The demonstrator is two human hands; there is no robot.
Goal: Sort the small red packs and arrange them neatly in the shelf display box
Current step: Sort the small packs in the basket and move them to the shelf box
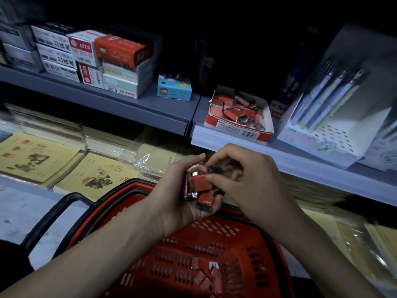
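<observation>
Red, glossy small rectangular packs with dark ends: a loose cluster lies in the cupped left hand, whose fingers curl round it. Right hand: fingers bent, tips pinching one pack at the top of the cluster. Beyond the fingertips, on the grey shelf, a red-and-white open cardboard display box holds more packs in a jumbled heap. Beneath the fingers, a red perforated plastic basket with several packs on its floor.

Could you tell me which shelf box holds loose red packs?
The red display box with the barcode on its front, right of the blue box; only it shows red packs inside.
</observation>
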